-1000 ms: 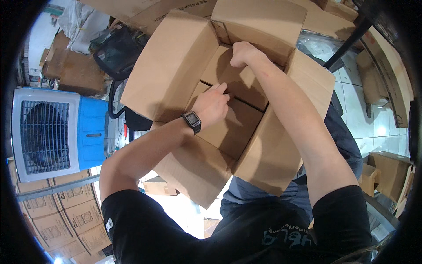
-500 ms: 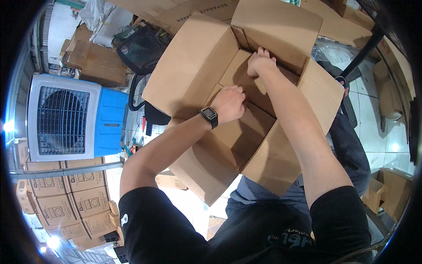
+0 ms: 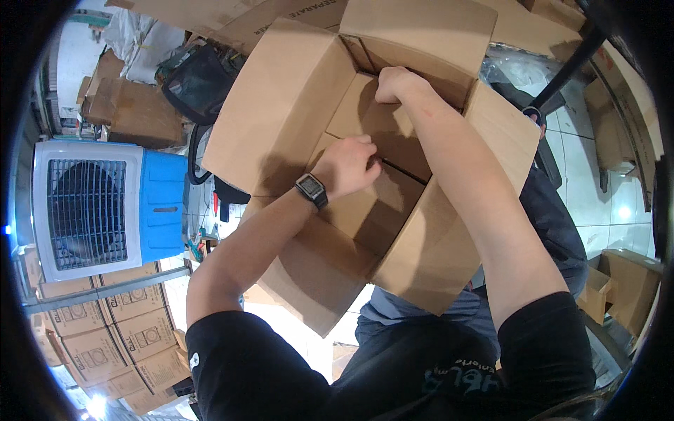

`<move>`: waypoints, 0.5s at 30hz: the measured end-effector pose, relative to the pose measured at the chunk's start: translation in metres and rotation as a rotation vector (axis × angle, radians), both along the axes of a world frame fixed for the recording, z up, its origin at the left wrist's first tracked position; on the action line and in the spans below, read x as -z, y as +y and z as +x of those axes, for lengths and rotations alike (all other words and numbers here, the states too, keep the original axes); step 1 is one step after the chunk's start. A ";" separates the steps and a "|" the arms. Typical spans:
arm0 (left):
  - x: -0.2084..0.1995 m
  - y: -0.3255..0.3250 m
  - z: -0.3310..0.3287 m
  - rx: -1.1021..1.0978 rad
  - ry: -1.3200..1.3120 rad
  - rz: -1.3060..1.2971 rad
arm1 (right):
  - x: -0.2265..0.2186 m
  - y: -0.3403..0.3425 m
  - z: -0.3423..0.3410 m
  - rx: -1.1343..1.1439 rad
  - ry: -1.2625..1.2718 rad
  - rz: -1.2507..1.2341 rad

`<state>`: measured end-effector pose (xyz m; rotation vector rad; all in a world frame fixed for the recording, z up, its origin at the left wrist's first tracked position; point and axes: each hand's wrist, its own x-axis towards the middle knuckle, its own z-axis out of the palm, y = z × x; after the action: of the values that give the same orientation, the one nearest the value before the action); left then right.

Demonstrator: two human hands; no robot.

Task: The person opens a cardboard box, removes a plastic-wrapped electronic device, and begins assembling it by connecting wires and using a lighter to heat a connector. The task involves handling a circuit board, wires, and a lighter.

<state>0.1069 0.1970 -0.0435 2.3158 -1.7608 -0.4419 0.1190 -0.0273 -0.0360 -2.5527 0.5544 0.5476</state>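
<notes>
presently, head view, one item logged: an open brown cardboard box (image 3: 365,161) propped on the person's lap, its four outer flaps standing up and splayed outward, its floor made of two inner flaps that meet along a dark seam running from the middle of the box down to the right.

change noted against the pictures from a second and half a second ago: the left hand (image 3: 347,165), wristwatch (image 3: 311,189) on its wrist, has travelled from the left part of the floor to sit right on the seam. the right hand (image 3: 394,84) has stayed at the far inner corner. the box itself now fills more of the picture, though that may be the head tilting rather than the box moving. judged meaning: the floor flaps appear already folded down, and the work has come to pressing or seating them along the join.

hands, state: left hand curled, fingers bent down onto the seam, thumb tucked; whether it pinches a flap edge or only presses cannot be told. right hand a loose fist with knuckles up, resting against the far wall where it meets the floor flap; what its fingers grip, if anything, is hidden.

position of box relative to hands: around both of them. both forearms reach in over the near flaps, left hand mid-floor, right hand farther and slightly right.

surroundings: blue and white air cooler (image 3: 105,203) to the left; stacked cartons (image 3: 105,337) near left.
</notes>
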 end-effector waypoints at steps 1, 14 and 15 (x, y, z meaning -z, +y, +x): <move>-0.001 0.000 -0.005 -0.019 -0.048 0.028 | 0.001 0.001 0.001 0.005 -0.022 0.004; 0.003 0.003 -0.018 -0.136 -0.087 0.047 | 0.002 -0.010 0.000 0.004 -0.001 0.095; 0.003 0.001 -0.014 -0.129 -0.064 0.045 | 0.001 -0.009 0.000 -0.007 -0.010 0.094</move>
<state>0.0927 0.1979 -0.0464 2.4833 -1.6318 -0.3940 0.1189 -0.0365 -0.0370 -2.4683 0.5040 0.5499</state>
